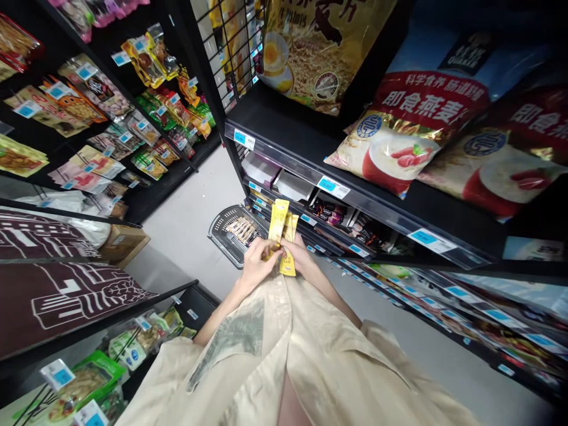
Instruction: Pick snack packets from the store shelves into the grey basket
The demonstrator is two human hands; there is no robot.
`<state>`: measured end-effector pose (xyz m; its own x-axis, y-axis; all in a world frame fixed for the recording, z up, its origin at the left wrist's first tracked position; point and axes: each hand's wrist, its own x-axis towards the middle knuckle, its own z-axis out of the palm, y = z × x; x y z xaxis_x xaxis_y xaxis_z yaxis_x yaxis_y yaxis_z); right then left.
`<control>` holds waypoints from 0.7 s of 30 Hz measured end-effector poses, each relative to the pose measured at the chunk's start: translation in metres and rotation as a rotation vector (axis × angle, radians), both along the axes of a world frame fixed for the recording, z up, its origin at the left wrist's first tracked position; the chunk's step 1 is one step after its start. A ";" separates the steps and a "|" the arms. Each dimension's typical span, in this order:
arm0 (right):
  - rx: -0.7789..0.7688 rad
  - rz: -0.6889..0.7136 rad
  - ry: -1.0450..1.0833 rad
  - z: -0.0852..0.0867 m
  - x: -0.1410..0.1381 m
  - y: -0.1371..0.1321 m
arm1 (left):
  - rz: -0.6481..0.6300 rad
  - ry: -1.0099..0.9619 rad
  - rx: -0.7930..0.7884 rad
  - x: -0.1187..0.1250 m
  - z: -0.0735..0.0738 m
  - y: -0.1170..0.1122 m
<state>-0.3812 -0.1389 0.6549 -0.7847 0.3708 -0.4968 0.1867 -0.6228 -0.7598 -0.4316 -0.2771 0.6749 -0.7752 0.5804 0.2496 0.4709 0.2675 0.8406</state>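
Note:
Both my hands meet in front of my waist, closed on a small bunch of yellow snack packets (281, 226). My left hand (256, 261) pinches the packets from the left side. My right hand (302, 255) grips them from the right, with one packet hanging down below its fingers. The tall packet tops stick up above both hands. Directly beyond the hands, a grey plastic shopping basket (222, 228) sits on the floor with dark packets inside it.
Black store shelves (390, 210) with blue price tags run along the right, holding large oatmeal bags (402, 139). Hanging snack packs fill the rack at left (110, 118). A cardboard box (122, 239) lies on the floor at left. A grey floor aisle runs between.

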 end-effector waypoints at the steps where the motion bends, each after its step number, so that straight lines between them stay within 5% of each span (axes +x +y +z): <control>1: 0.007 -0.001 -0.002 -0.001 0.001 0.000 | 0.039 -0.050 -0.016 -0.001 0.001 0.002; 7: 0.062 0.027 -0.025 -0.008 0.006 0.003 | -0.051 -0.391 -0.100 -0.015 0.005 0.004; 13: 0.050 0.063 -0.021 -0.013 0.007 0.004 | -0.073 -0.480 -0.109 -0.024 0.002 0.005; 21: 0.052 0.068 -0.031 -0.018 0.009 0.003 | 0.014 -0.807 0.097 -0.025 -0.018 0.005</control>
